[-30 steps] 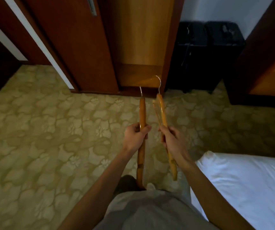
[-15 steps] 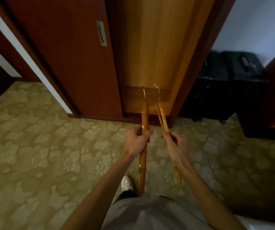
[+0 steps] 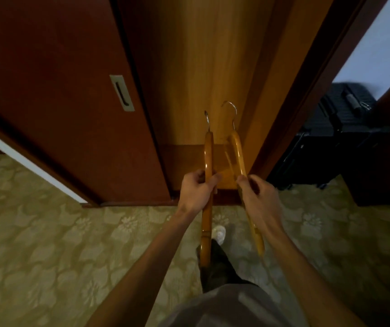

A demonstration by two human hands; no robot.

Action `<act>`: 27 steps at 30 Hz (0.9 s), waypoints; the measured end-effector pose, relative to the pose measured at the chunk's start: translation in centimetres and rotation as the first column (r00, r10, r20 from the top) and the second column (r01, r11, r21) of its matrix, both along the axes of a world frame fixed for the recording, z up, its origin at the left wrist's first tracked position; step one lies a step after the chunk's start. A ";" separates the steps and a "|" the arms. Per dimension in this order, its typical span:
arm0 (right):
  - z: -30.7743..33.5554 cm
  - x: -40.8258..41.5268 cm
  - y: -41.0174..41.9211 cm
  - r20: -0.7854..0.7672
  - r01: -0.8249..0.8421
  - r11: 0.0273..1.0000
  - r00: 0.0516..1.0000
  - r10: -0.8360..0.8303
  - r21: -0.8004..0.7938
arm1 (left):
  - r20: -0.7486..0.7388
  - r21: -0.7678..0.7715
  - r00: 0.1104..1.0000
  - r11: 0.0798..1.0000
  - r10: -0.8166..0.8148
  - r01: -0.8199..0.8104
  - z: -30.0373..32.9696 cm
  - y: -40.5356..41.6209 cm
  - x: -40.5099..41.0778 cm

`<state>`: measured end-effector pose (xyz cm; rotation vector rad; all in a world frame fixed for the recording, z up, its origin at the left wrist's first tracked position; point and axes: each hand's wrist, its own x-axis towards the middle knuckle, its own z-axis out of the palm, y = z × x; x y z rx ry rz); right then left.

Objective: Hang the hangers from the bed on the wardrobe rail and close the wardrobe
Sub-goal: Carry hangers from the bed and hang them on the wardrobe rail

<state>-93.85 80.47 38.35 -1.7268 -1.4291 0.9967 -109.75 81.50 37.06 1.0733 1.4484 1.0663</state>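
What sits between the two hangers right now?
In the head view, nothing: only a bare gap separates the left hanger from the right hanger, with the open wardrobe's wooden floor showing behind it.

Left hand grips one wooden hanger, right hand grips another hanger. Open wardrobe right ahead, hooks pointing at it.

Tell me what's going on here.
A person stands on patterned carpet facing an open wardrobe, a wooden hanger in each hand. The left hand grips the left hanger round its middle, and the right hand holds the right hanger the same way, hooks pointing up toward the opening. The sliding door is pushed aside. No rail is in view, and nothing is hung yet.
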 end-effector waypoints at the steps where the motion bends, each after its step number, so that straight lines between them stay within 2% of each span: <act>1: 0.3 -0.3 2.1 -0.030 -0.003 1.000 1.000 0.003 0.002 | 0.000 0.005 1.000 1.000 -0.005 0.005 0.3 2.2 -0.1; 8: 4.8 -1.1 17.3 -0.207 0.019 0.998 0.978 -0.007 0.055 | -0.049 0.068 0.998 0.997 -0.035 0.039 4.9 18.4 -0.7; 13: 9.9 -0.8 27.0 -0.206 0.027 0.994 0.978 -0.006 0.103 | -0.089 0.157 0.996 0.987 -0.024 0.038 10.3 28.3 -0.7; 24: 25.1 -1.9 42.2 -0.225 0.087 0.928 0.974 -0.004 0.362 | 0.013 0.364 0.998 0.930 -0.062 0.053 27.0 42.2 -0.7; 27: 29.8 -1.6 45.0 -0.246 0.103 0.899 0.969 0.005 0.425 | 0.003 0.426 0.999 0.904 -0.042 0.037 31.7 45.3 0.0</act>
